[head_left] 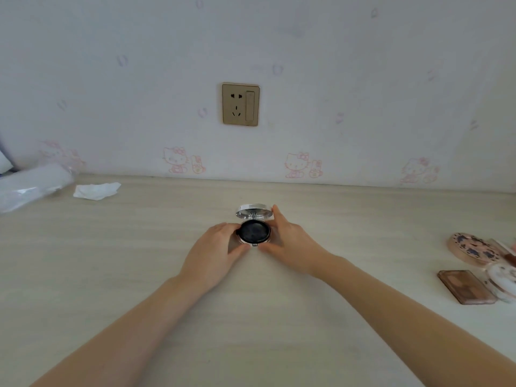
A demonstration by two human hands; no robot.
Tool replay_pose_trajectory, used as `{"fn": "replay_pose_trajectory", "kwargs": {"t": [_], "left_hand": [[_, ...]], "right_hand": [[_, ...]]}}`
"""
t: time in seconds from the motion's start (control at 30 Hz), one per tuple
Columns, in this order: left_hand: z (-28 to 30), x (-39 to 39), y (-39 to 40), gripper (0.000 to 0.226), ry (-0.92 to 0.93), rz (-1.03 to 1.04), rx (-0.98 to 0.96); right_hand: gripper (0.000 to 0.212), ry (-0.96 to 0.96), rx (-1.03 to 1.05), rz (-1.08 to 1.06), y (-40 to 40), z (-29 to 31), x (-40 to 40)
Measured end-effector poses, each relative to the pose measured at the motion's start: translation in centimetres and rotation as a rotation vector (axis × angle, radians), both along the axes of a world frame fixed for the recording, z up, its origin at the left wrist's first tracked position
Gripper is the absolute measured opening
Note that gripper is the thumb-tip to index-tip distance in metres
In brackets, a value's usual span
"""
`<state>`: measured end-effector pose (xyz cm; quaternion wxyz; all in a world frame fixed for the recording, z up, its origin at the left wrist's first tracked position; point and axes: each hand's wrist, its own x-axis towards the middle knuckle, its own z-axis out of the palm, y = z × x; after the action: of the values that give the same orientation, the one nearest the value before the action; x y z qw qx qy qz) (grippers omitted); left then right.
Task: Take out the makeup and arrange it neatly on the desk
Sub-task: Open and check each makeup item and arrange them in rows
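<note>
A round silver compact [254, 231] sits on the pale wooden desk [139, 261] in the middle, its lid raised and a black puff showing inside. My left hand [215, 252] grips its left side with thumb and fingers curled round the base. My right hand [287, 241] grips the right side, thumb at the front edge and index finger up against the mirrored lid [253, 212]. At the right edge lie more makeup pieces: a round patterned compact [472, 248], a brown rectangular palette [465, 286] and a white round case [502, 277].
A crumpled white tissue [96, 190] and a clear plastic bag [30, 188] lie at the back left of the desk. A gold wall socket [240, 104] is on the cartoon-cat wallpaper behind.
</note>
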<state>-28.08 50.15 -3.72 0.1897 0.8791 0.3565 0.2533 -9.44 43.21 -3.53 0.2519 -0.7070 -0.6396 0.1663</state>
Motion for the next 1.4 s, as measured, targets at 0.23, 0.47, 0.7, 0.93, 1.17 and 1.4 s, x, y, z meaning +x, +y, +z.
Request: {"fn": "replay_pose_trajectory", "kwargs": {"t": [0.23,0.47,0.7,0.93,1.17,1.4], "left_hand": [[0.4,1.2,3.2,0.036,-0.004,0.013,-0.029],[0.3,2.1,5.3,0.033,-0.014,0.02,-0.027],[0.5,2.6,6.9,0.031,-0.001,0.043,-0.031],[0.3,2.7,7.6,0.034,-0.01,0.046,-0.033],[0.0,2.0,6.7,0.054,0.053,0.149,0.004],[0.4,2.1,1.5,0.045,0.023,0.121,0.127]], "right_hand": [[0.095,0.008,0.009,-0.004,3.7,0.4,1.0],[0.094,0.011,-0.021,-0.006,5.9,0.5,1.4],[0.093,-0.008,-0.025,-0.014,7.6,1.0,1.3],[0.092,0.002,-0.036,-0.035,8.5,1.0,1.4],[0.077,-0.13,0.003,-0.072,5.4,1.7,1.5],[0.063,-0.335,-0.055,-0.107,-2.4,2.3,3.0]]}}
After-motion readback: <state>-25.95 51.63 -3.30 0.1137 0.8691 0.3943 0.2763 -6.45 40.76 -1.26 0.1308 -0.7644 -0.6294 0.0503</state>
